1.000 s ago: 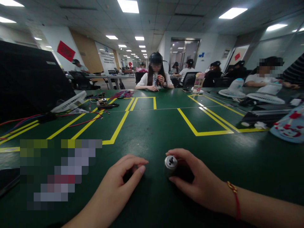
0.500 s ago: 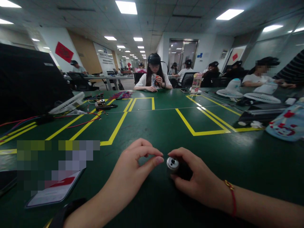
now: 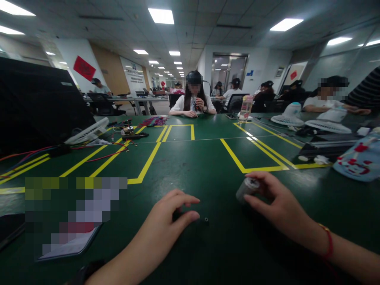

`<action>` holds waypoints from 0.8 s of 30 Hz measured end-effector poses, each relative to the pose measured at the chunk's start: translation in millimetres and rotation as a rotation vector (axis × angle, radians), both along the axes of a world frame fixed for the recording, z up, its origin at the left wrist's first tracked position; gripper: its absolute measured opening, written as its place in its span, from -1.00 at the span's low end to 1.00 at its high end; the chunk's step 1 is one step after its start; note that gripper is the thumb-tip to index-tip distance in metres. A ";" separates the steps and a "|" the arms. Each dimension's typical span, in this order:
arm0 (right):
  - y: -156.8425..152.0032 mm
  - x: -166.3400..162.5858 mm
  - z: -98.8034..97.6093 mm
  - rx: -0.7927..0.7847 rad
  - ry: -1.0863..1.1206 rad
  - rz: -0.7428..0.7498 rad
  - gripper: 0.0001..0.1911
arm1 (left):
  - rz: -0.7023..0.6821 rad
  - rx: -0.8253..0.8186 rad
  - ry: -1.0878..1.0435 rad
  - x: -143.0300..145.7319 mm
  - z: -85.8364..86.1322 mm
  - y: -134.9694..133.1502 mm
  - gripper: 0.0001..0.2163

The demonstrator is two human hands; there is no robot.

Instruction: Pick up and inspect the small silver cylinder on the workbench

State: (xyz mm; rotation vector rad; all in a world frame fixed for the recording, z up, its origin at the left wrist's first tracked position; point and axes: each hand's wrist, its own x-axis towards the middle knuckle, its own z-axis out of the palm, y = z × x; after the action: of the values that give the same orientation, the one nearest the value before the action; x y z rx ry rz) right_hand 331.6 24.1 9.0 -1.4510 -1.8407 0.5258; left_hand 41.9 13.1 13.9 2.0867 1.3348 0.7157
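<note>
My right hand (image 3: pixel 274 204) grips a small silver cylindrical motor (image 3: pixel 247 190) between thumb and fingers. The motor is slightly tilted, its round end face turned up, and whether its base touches the table I cannot tell. To the left, my left hand (image 3: pixel 176 215) hovers low over the table with thumb and fingers apart and nothing between them. Just right of its thumb tip lies a tiny dark ring-shaped part (image 3: pixel 206 219) on the green tabletop (image 3: pixel 184 174).
A phone (image 3: pixel 71 247), partly blurred out, lies left of my left arm. Wires and small parts (image 3: pixel 128 132) sit farther left, near a large black screen (image 3: pixel 38 107). A patterned blue object (image 3: pixel 360 158) and white fans (image 3: pixel 326 120) stand right. A person (image 3: pixel 192 97) sits opposite.
My right hand has moved right and away from me with the motor. The fingers of my left hand have parted and dropped slightly. The tiny ring-shaped part now shows on the table.
</note>
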 end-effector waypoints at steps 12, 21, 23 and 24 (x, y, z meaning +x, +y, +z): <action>16.3 207.2 -19.5 0.212 -0.672 -0.625 -0.32 | 0.325 -0.216 -0.143 -56.1 -15.1 -19.1 -0.74; -15.6 -26.3 -2.0 0.013 -0.422 0.359 -0.57 | 0.255 -0.190 -0.119 -54.3 -16.0 -18.8 -0.79; -15.3 -58.6 -3.0 -0.015 -0.368 0.449 -0.64 | 0.241 -0.190 -0.101 -55.2 -15.8 -19.6 -0.80; -13.9 -66.2 -3.5 -0.020 -0.350 0.469 -0.70 | 0.234 -0.193 -0.094 -55.4 -15.7 -19.9 -0.80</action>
State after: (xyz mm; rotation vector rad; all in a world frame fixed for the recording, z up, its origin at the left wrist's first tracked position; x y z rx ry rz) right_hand 265.4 10.2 5.6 -1.1732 -2.4853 0.5357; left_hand -13.5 -6.8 -1.7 1.7446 1.5456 0.7390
